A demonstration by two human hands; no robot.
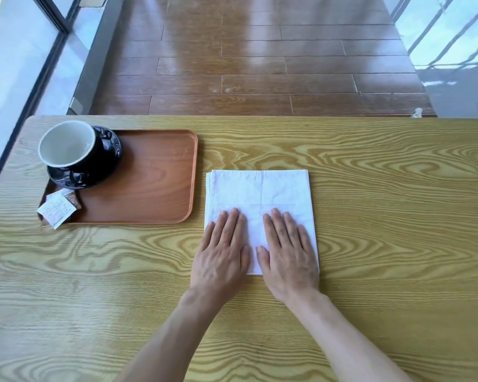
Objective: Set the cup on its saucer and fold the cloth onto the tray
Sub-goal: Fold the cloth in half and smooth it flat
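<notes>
White cloth (260, 199) lies folded square on the table (370, 188), just right of the tray (155, 183) — your left hand (221, 252) and right hand (287, 252) press flat on its near half, fingers straight, gripping nothing. Smooth outward to set the crease, then lift by the edges so the layers stay aligned. The cup (66, 144) already sits on its saucer (105, 161).

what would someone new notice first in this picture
Two flat hands, left hand and right hand, press side by side on a folded white cloth lying on the wooden table. To the left, a black cup sits on its saucer on a brown tray.
</notes>
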